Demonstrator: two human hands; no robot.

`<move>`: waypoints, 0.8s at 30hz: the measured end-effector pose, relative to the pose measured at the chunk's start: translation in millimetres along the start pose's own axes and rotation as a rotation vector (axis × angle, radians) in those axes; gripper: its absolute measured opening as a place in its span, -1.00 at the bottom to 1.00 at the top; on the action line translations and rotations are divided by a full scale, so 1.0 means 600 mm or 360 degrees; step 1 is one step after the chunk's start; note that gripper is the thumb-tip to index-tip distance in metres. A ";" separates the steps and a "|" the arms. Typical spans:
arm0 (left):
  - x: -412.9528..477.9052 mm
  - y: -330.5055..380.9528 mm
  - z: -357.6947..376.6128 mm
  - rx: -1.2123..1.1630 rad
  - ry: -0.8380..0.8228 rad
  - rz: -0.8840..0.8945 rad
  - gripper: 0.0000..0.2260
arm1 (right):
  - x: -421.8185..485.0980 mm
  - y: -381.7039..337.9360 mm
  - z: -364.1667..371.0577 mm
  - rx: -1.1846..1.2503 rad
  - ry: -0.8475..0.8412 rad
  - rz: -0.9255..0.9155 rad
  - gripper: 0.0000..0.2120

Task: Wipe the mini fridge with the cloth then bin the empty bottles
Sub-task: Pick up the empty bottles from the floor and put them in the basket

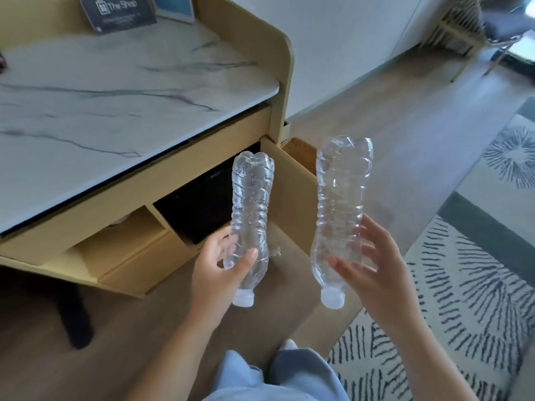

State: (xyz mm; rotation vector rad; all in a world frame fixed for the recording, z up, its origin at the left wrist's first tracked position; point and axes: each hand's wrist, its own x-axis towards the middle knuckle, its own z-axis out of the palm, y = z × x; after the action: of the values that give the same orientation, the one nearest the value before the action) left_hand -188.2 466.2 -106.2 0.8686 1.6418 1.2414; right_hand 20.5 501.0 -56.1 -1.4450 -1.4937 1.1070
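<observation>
- A room with a pale wooden floor [376,125] and a patterned rug [477,270] on the right. A marble-topped bench [115,96] with a wooden frame fills the upper left.
- A dark card [118,13] reading "The Shop" stands at the back of the bench.
- Under the bench top sits a black mini fridge [199,204] in an open compartment. A woven basket [298,151] shows just past the bench's side panel.
- A person holds two bottles in the air in front of the bench, side by side and apart.
- Both bottles run lengthwise away from the person, white caps pointing back towards them and bases pointing away.
- The left bottle [252,204] and the right bottle [340,204] are clear, ribbed, dented plastic and look empty.
- The left hand [220,267] grips its bottle near the neck, thumb across the front, fingers [223,244] curled behind.
- The right hand [373,267] holds its bottle low on the body, thumb in front, fingers [373,227] spread wide behind.
- Both forearms reach up from the bottom edge, above pale blue trousers [275,377].
</observation>
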 end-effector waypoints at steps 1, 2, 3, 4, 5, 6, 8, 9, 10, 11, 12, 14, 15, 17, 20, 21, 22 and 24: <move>0.002 0.005 -0.006 0.0010 -0.0037 0.0027 -0.56 | -0.009 -0.004 0.003 -0.0019 0.0026 0.0000 -0.35; 0.003 0.008 -0.012 0.0012 -0.0074 0.0054 -0.57 | -0.017 -0.008 0.005 -0.0036 0.0048 -0.0001 -0.35; 0.006 0.010 -0.015 0.0013 -0.0118 0.0081 -0.56 | -0.023 -0.012 0.008 -0.0053 0.0073 -0.0001 -0.35; 0.007 0.014 -0.018 0.0017 -0.0168 0.0106 -0.53 | -0.029 -0.015 0.010 -0.0069 0.0100 0.0001 -0.36; 0.008 0.018 -0.019 0.0020 -0.0217 0.0127 -0.50 | -0.035 -0.017 0.011 -0.0083 0.0128 0.0002 -0.36; 0.009 0.020 -0.017 0.0017 -0.0263 0.0144 -0.49 | -0.040 -0.019 0.011 -0.0099 0.0161 0.0001 -0.37; 0.011 0.024 -0.007 -0.0007 -0.0337 0.0162 -0.52 | -0.049 -0.025 0.005 -0.0133 0.0229 0.0009 -0.37; 0.010 0.023 -0.001 -0.0025 -0.0354 0.0163 -0.54 | -0.053 -0.027 0.001 -0.0148 0.0247 0.0016 -0.37; 0.008 0.023 0.008 -0.0042 -0.0392 0.0164 -0.54 | -0.058 -0.029 -0.007 -0.0167 0.0276 0.0030 -0.36; 0.004 0.022 0.019 -0.0061 -0.0434 0.0151 -0.55 | -0.062 -0.030 -0.016 -0.0193 0.0298 0.0045 -0.35; 0.000 0.021 0.031 -0.0081 -0.0483 0.0128 -0.54 | -0.067 -0.029 -0.025 -0.0225 0.0321 0.0059 -0.33; -0.008 0.019 0.056 -0.0102 -0.0579 0.0103 -0.47 | -0.073 -0.025 -0.046 -0.0272 0.0389 0.0083 -0.28; -0.010 0.020 0.070 -0.0098 -0.0616 0.0101 -0.43 | -0.076 -0.022 -0.056 -0.0284 0.0426 0.0091 -0.27; -0.011 0.023 0.098 -0.0084 -0.0657 0.0100 -0.38 | -0.079 -0.014 -0.078 -0.0296 0.0472 0.0106 -0.26; -0.009 0.037 0.146 -0.0078 -0.0705 0.0106 -0.44 | -0.078 0.000 -0.117 -0.0298 0.0527 0.0130 -0.25; -0.008 0.042 0.166 -0.0083 -0.0725 0.0113 -0.46 | -0.076 0.005 -0.133 -0.0294 0.0558 0.0129 -0.24; -0.008 0.046 0.188 -0.0089 -0.0740 0.0119 -0.46 | -0.074 0.012 -0.152 -0.0292 0.0589 0.0127 -0.23; -0.010 0.055 0.237 -0.0110 -0.0772 0.0117 -0.45 | -0.069 0.028 -0.195 -0.0286 0.0640 0.0127 -0.21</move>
State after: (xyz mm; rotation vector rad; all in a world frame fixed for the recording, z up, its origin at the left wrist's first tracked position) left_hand -53.1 519.9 -89.5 1.0949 1.1824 1.0270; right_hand 138.8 468.1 -32.0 -1.7439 -1.2794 0.6842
